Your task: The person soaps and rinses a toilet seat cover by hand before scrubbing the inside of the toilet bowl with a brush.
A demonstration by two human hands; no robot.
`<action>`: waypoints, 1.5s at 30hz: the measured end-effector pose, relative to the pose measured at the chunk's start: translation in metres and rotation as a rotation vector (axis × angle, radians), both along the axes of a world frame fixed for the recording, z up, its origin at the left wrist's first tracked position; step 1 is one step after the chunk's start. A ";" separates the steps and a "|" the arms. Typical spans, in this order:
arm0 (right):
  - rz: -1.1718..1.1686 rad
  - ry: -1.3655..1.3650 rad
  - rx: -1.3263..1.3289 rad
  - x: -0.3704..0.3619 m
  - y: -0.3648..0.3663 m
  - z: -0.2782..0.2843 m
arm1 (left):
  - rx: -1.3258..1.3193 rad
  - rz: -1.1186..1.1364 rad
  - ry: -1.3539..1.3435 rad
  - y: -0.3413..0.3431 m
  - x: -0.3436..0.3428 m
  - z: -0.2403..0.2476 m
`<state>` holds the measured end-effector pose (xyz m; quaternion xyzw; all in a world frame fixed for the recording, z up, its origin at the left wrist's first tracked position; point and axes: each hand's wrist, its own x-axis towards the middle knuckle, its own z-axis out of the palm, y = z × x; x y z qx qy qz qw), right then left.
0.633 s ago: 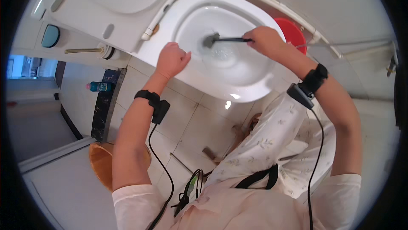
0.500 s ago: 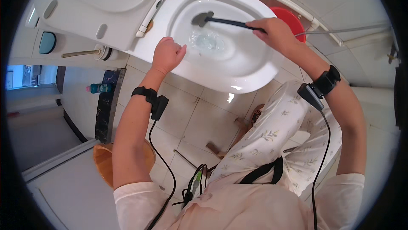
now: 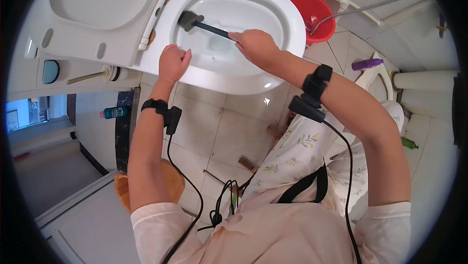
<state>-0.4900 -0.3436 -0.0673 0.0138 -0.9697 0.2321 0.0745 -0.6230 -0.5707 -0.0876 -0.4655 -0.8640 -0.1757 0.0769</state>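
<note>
A dark toilet brush is held by its handle in my right hand, whose fingers are wrapped round it. The grey brush head touches the inner wall of the white toilet bowl, at its far left end. Some water lies at the bottom of the bowl. My left hand is at the near left part of the rim, its fingers curled in and its thumb sticking out, with nothing visible in it. Whether it rests on the rim I cannot tell.
The raised toilet seat and lid stand at the left. A red bucket with a hose over it is beyond the bowl's right end. A purple bottle lies to the right. An orange bin stands by my left arm; cables hang from both wrists.
My right hand has moved left with the brush, and the brush head has shifted from the far wall to the left end. The churning water has calmed. My left hand stays curled.
</note>
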 end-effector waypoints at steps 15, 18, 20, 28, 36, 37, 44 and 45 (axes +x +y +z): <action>-0.135 -0.002 -0.328 -0.009 0.003 -0.002 | -0.054 -0.003 0.042 0.013 -0.005 0.000; -0.008 0.011 -0.046 -0.027 0.048 0.015 | -0.027 0.068 -0.003 0.008 -0.006 -0.001; 0.052 0.005 0.056 -0.033 0.064 0.028 | -0.045 0.096 -0.019 -0.001 -0.008 -0.001; 0.072 -0.042 0.160 -0.025 0.112 0.026 | -0.038 0.110 -0.016 0.007 -0.004 0.003; -0.071 -0.364 -0.349 -0.037 0.054 0.016 | 0.004 0.090 0.029 0.000 -0.012 -0.003; -0.111 -0.409 -0.354 -0.038 0.048 0.020 | -0.061 0.106 -0.007 0.000 -0.013 -0.001; -0.181 -0.447 -0.410 -0.033 0.049 -0.001 | -0.058 0.064 -0.019 0.006 -0.007 0.004; -0.189 -0.395 -0.417 -0.032 0.046 -0.008 | -0.022 0.075 -0.031 0.009 -0.005 0.003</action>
